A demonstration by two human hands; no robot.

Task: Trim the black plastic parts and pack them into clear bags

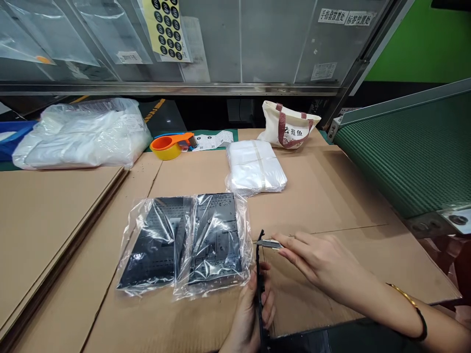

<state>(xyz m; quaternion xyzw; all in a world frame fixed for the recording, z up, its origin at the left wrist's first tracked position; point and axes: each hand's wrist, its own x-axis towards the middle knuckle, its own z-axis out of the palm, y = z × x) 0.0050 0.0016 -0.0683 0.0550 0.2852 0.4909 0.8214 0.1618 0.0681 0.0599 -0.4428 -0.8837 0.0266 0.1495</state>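
My left hand [253,309] grips a thin black plastic panel [259,274], seen edge-on and standing upright near the front of the bench. In my right hand [316,257], pinched between thumb and fingers, is a small utility knife [270,243] with a silvery blade. Its tip touches or nearly touches the panel's edge close to the upper end; which of the two I cannot tell. Left of the hands lie two black plastic panels in clear bags, one bagged panel [217,235] overlapping the bag of the other bagged panel [156,245].
Behind the panels sits a banded stack of clear bags [255,166]. A cloth bag [289,127], an orange tape dispenser [171,145] and a large plastic-wrapped bundle [84,132] line the back. Cardboard sheets [55,211] are stacked at left, and a green conveyor belt [412,157] borders the right.
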